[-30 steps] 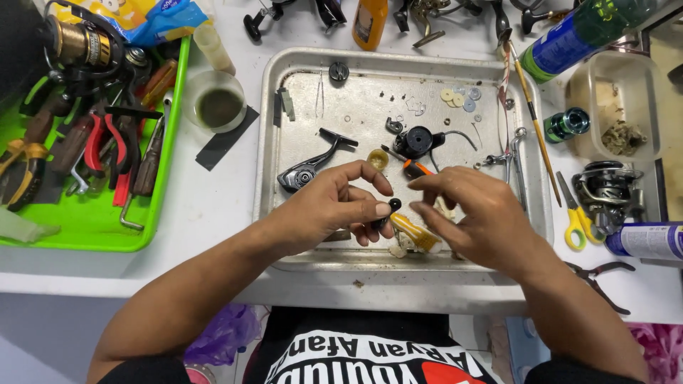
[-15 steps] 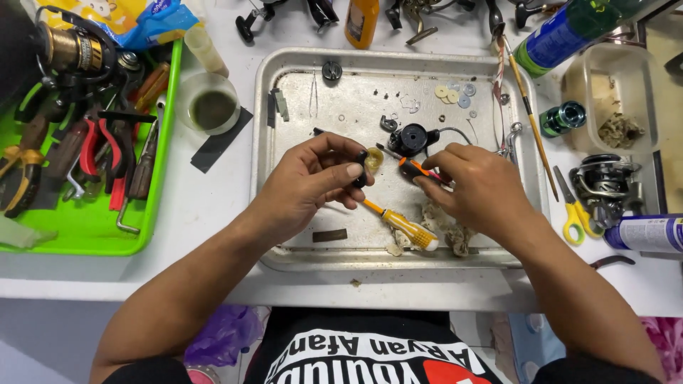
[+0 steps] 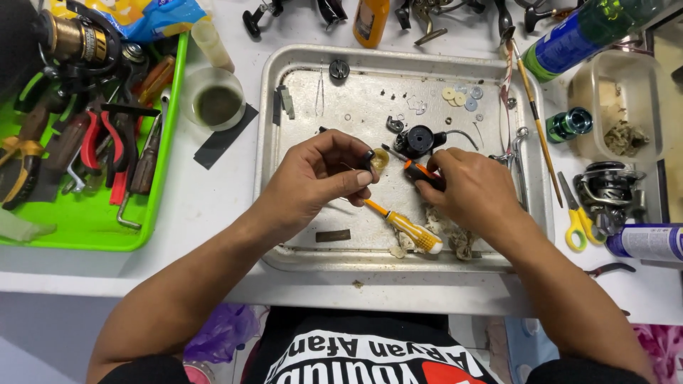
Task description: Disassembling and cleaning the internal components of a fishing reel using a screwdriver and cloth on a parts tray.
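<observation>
My left hand [image 3: 320,178] is over the middle of a metal tray [image 3: 284,242] and pinches a small brass-coloured part [image 3: 379,158] with a dark piece at its fingertips. My right hand [image 3: 473,192] grips a small orange-and-black screwdriver [image 3: 416,171], whose tip points at the brass part. A yellow-handled screwdriver [image 3: 405,226] lies on the tray just below both hands. A black round reel part [image 3: 420,139] sits just beyond my fingers.
Small washers [image 3: 459,96] and screws lie at the tray's far side. A green tray [image 3: 85,220] of pliers and tools sits left, a small cup [image 3: 215,99] beside it. Yellow scissors [image 3: 580,213], a fishing reel [image 3: 612,188], a clear box [image 3: 626,107] and spray cans are at the right.
Both hands have lifted from the tray's near edge to its middle. The yellow screwdriver now lies uncovered below them, and the right hand's screwdriver has come up to the brass part.
</observation>
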